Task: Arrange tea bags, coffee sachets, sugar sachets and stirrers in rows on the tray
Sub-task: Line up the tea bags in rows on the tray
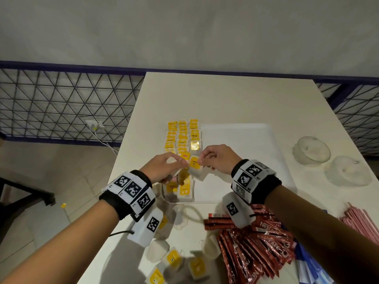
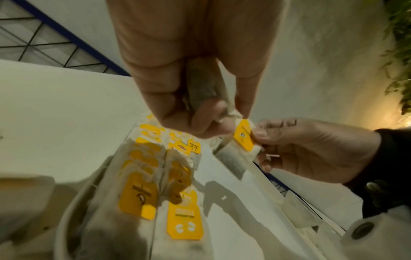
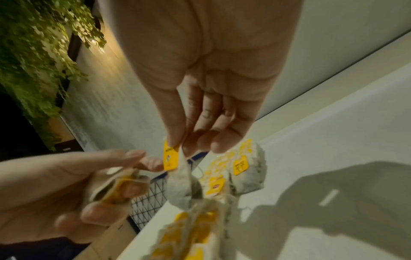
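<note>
A white tray [image 1: 246, 136] lies on the table with three rows of yellow-tagged tea bags [image 1: 182, 138] along its left side. Above those rows my left hand [image 1: 164, 167] grips a tea bag [image 2: 202, 88] in its curled fingers. My right hand [image 1: 215, 158] pinches the yellow tag of another tea bag [image 1: 194, 163] between thumb and forefinger; the bag [image 3: 182, 190] hangs below the tag [image 3: 170, 158]. The two hands almost touch at the fingertips. Red coffee sachets [image 1: 252, 247] lie in a heap at the near right, pink sachets [image 1: 356, 220] beyond them.
Loose tea bags [image 1: 174, 259] are scattered on the table near its front edge, below my left wrist. Two clear glass bowls [image 1: 311, 150] stand upside down at the right. The table's left edge drops to the floor; a wire fence runs behind.
</note>
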Available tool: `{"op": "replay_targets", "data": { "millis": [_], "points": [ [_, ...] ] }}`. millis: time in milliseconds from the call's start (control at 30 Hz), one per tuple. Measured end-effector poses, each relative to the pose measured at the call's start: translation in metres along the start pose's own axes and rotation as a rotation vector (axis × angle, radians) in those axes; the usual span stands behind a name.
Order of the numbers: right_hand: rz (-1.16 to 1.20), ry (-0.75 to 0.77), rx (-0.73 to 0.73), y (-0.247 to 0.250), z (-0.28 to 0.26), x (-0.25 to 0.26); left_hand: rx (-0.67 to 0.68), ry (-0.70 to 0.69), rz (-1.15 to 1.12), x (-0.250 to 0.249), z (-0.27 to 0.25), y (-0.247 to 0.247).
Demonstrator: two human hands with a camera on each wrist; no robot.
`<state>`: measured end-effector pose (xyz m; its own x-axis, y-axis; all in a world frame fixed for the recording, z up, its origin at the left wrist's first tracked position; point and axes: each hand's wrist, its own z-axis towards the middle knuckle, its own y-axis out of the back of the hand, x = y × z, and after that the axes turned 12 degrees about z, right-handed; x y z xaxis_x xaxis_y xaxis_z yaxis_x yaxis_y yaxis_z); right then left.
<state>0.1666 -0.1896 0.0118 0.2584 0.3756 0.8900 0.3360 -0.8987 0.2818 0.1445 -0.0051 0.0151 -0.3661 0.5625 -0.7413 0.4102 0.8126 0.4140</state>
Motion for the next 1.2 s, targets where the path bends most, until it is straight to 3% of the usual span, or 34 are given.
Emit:
{"op": "replay_targets", "data": {
  "millis": [100,333,533,867,1100,1200],
  "points": [
    [-0.132,-0.045,0.001,0.006,0.018,-0.008,0.05,0.064,-0.098,-0.001,0.008,0.003],
    [-0.27,-0.177,0.153,0.006,0.058,-0.01,0.085,0.166,-0.255,-0.001,0.024,0.012],
    [-0.296,-0.133,0.008,0.003,0.083,-0.009,0.119,0.184,-0.357,0.003,0.035,0.018],
    [-0.295,-0.13,-0.082,-0.001,0.089,-0.015,0.151,0.163,-0.35,0.004,0.034,0.02],
    [-0.447,0.032,-0.068,-0.007,0.07,-0.019,0.147,0.166,-0.346,0.008,0.03,0.022],
    [-0.54,0.065,0.056,-0.012,0.06,-0.02,0.128,0.175,-0.342,0.009,0.028,0.023]
  ]
}}
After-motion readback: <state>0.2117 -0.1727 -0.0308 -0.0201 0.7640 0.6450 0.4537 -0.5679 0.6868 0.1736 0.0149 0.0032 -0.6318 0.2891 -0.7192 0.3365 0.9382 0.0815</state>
